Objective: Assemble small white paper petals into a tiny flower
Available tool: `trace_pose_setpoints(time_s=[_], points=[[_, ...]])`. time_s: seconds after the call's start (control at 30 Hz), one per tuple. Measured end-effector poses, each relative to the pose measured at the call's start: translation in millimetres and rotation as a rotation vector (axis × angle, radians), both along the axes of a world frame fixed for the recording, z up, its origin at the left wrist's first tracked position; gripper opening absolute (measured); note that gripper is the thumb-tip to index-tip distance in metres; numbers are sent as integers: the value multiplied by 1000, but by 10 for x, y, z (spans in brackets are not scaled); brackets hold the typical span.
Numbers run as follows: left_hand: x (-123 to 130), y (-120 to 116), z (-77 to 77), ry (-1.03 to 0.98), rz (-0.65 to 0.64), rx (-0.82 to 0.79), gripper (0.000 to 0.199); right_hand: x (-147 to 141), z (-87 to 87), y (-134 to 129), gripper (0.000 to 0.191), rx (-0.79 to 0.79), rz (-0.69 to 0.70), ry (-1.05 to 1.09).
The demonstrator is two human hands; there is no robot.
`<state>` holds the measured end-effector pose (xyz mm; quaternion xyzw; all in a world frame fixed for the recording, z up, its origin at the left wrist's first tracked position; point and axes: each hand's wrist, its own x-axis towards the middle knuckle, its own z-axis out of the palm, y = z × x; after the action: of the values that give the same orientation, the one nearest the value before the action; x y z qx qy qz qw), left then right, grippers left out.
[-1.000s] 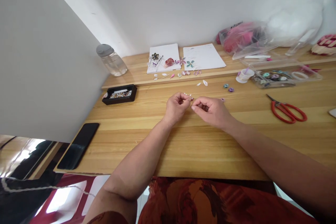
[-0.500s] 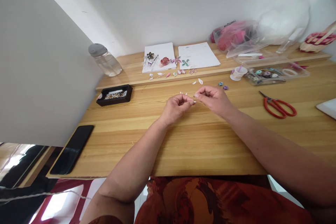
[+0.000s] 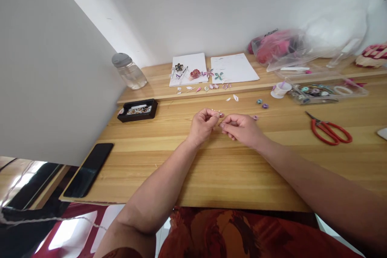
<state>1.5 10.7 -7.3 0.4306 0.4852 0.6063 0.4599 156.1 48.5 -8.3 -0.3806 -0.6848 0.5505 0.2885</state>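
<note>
Left hand (image 3: pixel 203 125) and right hand (image 3: pixel 240 129) face each other over the middle of the bench (image 3: pixel 242 177), fingertips near one another with a narrow gap between. On the left, thumb and forefinger are pinched on a tiny pale piece (image 3: pixel 221 115), which pokes out past their tips toward the right hand. It lies between the two hands, a little farther from the body than the right thumb. Fingers of the right hand are curled, thumb tip against forefinger; whether something fine, such as a thread, is caught there, I cannot tell.

Just beyond the hands lie two white petal shapes, a broader one (image 3: pixel 236 98) and a slimmer one (image 3: pixel 228 99), neither touched. A pink bobbin (image 3: pixel 255 117) sits just beside the right hand's knuckles, with a blue bobbin (image 3: pixel 259 101) and a purple bobbin (image 3: pixel 265 106) close together behind it. Farther right are a white spool (image 3: pixel 281 90) and red-handled scissors (image 3: pixel 331 132), the latter well apart from the fingers. Off to the left, a black tray (image 3: pixel 121 118) holds small beads. On the raised shelf (image 3: pixel 157 73) at the back, a red flower (image 3: pixel 195 73) and a green flower (image 3: pixel 219 76) rest by white paper sheets (image 3: pixel 234 66).
</note>
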Motion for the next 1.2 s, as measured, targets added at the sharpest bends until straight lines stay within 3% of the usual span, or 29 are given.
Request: trace_pose_setpoints(time_s=[0.17,0.33,0.43,0.53,0.73,1.0,1.2], points=[[-7,27,-47,63,12,36,18,27,15,-54,19,407,11,-134],[-34,40,-96,221,-46,36,13,88,124,-73,8,582,35,-155],[-51,36,-104,271,-130,43,11,136,210,-52,3,547,69,-157],[-58,26,-101,302,-206,38,11,186,267,11,11,428,111,-157],[-54,-9,-75,324,-310,6,17,261,260,175,18,283,203,-133],[-45,-46,30,181,-334,-23,27,237,280,203,21,280,121,17],[-42,-49,74,118,-297,-6,30,176,191,225,25,252,20,68]])
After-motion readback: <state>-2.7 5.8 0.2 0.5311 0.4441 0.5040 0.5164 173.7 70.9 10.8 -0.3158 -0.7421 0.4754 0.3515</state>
